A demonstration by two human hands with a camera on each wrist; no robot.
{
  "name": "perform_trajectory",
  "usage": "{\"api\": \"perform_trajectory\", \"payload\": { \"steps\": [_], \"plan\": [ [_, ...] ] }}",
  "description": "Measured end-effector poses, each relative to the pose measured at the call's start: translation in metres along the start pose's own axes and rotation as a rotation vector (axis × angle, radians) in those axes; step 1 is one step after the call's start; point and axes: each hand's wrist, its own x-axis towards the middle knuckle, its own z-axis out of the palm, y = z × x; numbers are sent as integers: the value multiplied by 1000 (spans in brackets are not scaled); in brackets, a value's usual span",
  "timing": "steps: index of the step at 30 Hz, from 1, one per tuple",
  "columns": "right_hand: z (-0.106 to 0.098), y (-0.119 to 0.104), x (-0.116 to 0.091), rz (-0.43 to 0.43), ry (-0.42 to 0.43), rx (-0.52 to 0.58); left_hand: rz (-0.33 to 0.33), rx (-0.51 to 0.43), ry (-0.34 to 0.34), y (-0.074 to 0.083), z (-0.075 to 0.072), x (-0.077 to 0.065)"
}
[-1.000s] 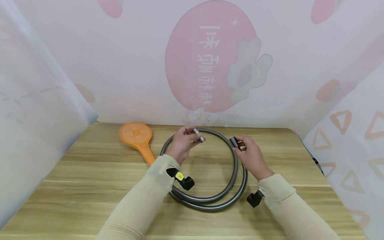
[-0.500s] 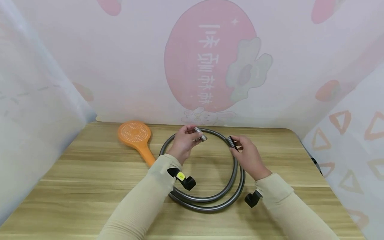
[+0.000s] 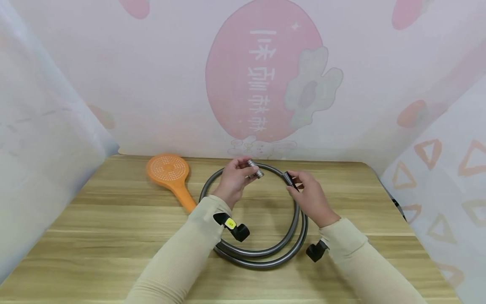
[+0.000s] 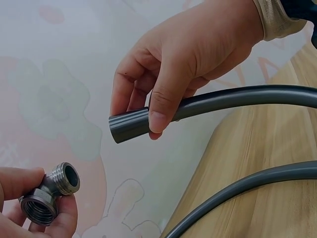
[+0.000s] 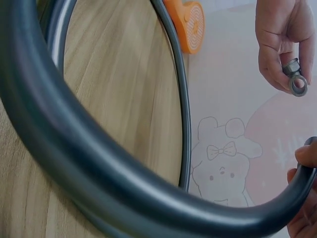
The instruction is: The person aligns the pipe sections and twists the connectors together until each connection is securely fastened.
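Observation:
My left hand (image 3: 232,182) pinches a small metal threaded pipe fitting (image 4: 42,197) between thumb and fingers. In the left wrist view, its threaded outlet faces up and right, and a wider threaded opening shows below. Opposite it, my right hand (image 3: 313,200) grips a grey shower hose (image 3: 262,253) just behind the smooth conical connector (image 4: 128,126) at its end. A short gap parts connector and fitting, both raised over the table. The rest of the hose lies looped on the wood below my hands. From the right wrist, the fitting (image 5: 293,69) appears in my fingers at upper right.
An orange shower head (image 3: 168,168) lies on the wooden table (image 3: 114,245) at the left, part of its handle hidden behind my left sleeve. A printed cloth (image 3: 171,84) stands along the table's back edge, with more cloth at both sides.
My right hand has moved left with the hose connector, narrowing the gap to the fitting. My left hand has barely shifted to the right and still pinches the fitting.

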Motion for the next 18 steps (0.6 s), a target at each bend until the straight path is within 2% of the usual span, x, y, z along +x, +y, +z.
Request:
{"api": "perform_trajectory", "payload": {
  "steps": [7,18],
  "plan": [
    [0,-3,0,13,9,9,13,4,-32,0,7,-2],
    [0,-8,0,32,26,36,7,-5,-22,0,14,-1]
  ]
}}
